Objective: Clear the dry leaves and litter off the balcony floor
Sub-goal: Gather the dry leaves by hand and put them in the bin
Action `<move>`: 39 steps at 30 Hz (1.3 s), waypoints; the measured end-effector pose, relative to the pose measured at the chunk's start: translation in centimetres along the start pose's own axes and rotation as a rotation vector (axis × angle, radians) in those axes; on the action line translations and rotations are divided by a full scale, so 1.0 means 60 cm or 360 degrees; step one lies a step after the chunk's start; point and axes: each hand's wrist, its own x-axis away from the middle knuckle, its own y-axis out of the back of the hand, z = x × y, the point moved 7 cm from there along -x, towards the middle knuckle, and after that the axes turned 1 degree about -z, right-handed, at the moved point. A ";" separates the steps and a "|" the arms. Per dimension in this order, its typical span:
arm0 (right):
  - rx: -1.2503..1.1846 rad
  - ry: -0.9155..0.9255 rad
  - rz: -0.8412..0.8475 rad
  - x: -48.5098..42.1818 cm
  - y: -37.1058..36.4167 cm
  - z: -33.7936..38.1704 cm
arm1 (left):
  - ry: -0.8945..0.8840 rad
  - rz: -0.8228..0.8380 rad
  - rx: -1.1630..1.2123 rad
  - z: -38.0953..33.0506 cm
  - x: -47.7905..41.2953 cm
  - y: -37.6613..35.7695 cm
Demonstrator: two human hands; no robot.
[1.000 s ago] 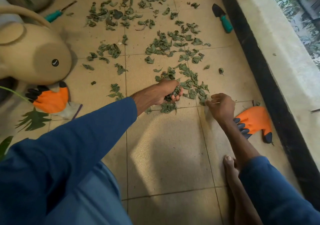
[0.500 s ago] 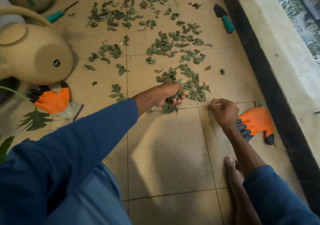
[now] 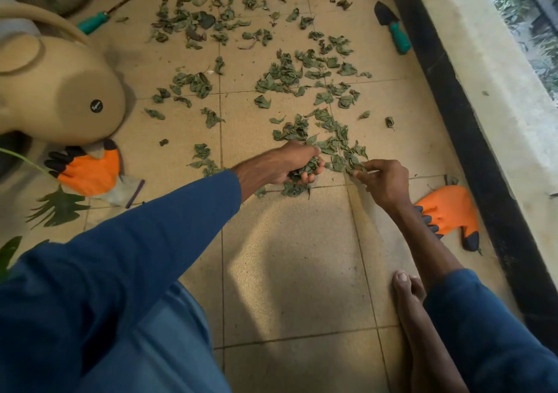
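Beige tiled floor [image 3: 302,256] runs beside the concrete parapet [image 3: 483,84]; dry leaves [image 3: 283,75] lie scattered on the tiles near it. Left hand [image 3: 287,163] curls round a clump of them, and right hand [image 3: 385,181], nearer the parapet, pinches one.

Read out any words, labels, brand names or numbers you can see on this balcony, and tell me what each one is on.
On the tan watering can, a round black sticker: white print, too small and blurred to read.
Nothing else in view shows any text.
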 end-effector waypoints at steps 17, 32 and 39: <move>0.0395 0.0272 0.0281 0.074 -0.002 -0.023 | 0.0018 0.0023 -0.0021 -0.006 -0.009 -0.009; 0.0284 0.0169 0.0284 0.037 -0.010 -0.010 | -0.0027 0.0062 -0.0052 -0.009 -0.006 -0.009; 0.0509 0.0205 0.0293 0.028 -0.030 -0.026 | -0.0009 0.0035 -0.0066 -0.001 -0.007 0.001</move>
